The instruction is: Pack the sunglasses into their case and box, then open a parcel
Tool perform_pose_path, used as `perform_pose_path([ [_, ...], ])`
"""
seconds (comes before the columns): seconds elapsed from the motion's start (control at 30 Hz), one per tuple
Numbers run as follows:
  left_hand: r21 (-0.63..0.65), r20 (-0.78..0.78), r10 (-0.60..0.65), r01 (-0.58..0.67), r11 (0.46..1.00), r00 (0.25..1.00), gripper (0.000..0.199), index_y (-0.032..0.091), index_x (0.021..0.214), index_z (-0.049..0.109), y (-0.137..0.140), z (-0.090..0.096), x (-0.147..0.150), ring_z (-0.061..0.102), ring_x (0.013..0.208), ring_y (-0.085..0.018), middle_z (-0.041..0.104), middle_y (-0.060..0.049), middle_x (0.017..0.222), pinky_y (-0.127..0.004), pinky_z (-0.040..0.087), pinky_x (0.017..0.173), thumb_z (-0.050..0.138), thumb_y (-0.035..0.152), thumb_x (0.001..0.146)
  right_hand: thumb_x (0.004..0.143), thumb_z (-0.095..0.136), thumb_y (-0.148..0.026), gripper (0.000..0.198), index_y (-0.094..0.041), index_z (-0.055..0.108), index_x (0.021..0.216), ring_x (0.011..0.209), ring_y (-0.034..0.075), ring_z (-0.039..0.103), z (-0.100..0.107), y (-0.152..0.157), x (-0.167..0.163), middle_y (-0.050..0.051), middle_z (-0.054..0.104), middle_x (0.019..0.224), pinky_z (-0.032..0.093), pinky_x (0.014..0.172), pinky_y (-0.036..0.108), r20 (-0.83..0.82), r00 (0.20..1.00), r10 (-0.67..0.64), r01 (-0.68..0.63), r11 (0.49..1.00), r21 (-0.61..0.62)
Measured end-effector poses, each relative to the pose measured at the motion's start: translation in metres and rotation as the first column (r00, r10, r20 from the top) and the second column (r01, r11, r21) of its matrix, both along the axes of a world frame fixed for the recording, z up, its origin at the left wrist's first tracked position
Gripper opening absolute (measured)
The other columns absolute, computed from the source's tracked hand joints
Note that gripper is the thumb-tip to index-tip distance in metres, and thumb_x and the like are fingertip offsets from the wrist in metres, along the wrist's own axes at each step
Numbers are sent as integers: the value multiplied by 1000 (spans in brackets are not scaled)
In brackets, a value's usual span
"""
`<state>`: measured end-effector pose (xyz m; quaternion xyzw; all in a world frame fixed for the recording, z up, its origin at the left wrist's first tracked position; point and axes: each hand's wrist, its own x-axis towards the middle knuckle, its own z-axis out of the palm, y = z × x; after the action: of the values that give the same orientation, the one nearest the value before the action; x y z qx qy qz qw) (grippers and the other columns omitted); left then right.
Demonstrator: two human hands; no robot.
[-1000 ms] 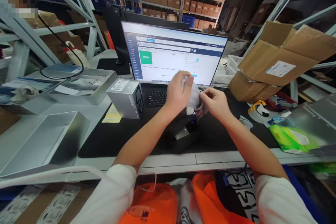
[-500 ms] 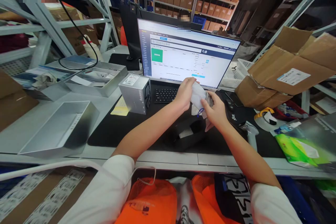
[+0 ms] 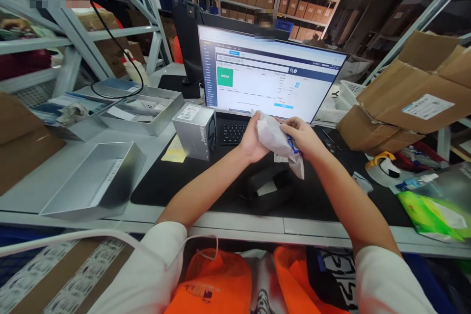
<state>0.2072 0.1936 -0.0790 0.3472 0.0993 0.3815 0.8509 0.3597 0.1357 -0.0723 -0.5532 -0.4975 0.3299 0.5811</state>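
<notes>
A pale drawstring pouch (image 3: 274, 135) with a blue cord is held up in front of the monitor, something bulky inside it that stays hidden. My left hand (image 3: 253, 142) is closed around its left end from below. At the corded side, the fingers of my right hand (image 3: 300, 135) pinch the cloth near the blue cord (image 3: 292, 144), and the loose neck hangs beneath. Below the pouch, a dark object (image 3: 270, 189) with a pale patch lies on the black mat (image 3: 221, 196). An upright silver box (image 3: 195, 130) stands left of my hands.
An open silver box part (image 3: 88, 181) sits at the table's left front, with another open silver box (image 3: 147, 108) behind. A monitor (image 3: 265, 73) and keyboard (image 3: 233, 133) stand ahead. Cardboard boxes (image 3: 412, 93), a tape roll (image 3: 382, 167) and a green wipes pack (image 3: 432, 213) are at right.
The pouch has turned so that its neck hangs lower right, with more of its body showing. My right hand has shifted up to its upper edge; my left hand has moved slightly lower.
</notes>
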Motion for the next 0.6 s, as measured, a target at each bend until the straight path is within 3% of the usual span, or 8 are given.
perform_pose_path([
  [0.17,-141,110,190,-174,975,976,50,18,80,68,15,-3,-5,72,90,-27,72,-9,82,-39,57,88,54,62,97,78,70,-55,37,-23,51,80,70,16,51,3,38,-10,-2,54,73,45,67,29,52,990,-132,130,990,47],
  [0.3,-195,181,248,-213,957,952,46,20,97,72,29,-3,-11,71,103,-29,76,-9,98,-41,57,94,52,61,97,89,54,-52,30,-23,53,82,93,21,59,11,44,-15,4,63,90,50,84,33,144,964,-225,195,961,198],
  [0.37,-237,191,299,-252,938,935,48,21,105,73,35,0,-15,71,106,-29,76,-8,103,-40,58,93,47,61,99,90,52,-48,25,-23,55,86,102,23,60,14,36,-17,6,66,100,49,92,36,261,900,-349,250,904,348],
  [0.47,-309,188,399,-332,891,897,53,22,113,72,41,6,-22,71,106,-29,75,-8,105,-40,58,92,39,62,102,87,57,-42,20,-22,57,84,99,25,61,12,19,-21,8,66,96,47,94,40,473,727,-498,230,826,515],
  [0.53,-342,191,439,-359,868,878,56,21,116,72,42,10,-25,70,107,-29,74,-8,110,-39,57,94,36,62,103,87,59,-43,21,-22,60,84,92,26,63,8,11,-25,9,67,90,48,89,42,603,635,-483,190,854,484],
  [0.6,-363,204,461,-371,855,864,57,19,117,71,39,14,-27,70,110,-29,73,-9,114,-39,56,96,36,62,104,86,61,-46,24,-23,65,90,88,29,64,2,7,-26,11,70,91,49,84,44,683,596,-422,191,901,390],
])
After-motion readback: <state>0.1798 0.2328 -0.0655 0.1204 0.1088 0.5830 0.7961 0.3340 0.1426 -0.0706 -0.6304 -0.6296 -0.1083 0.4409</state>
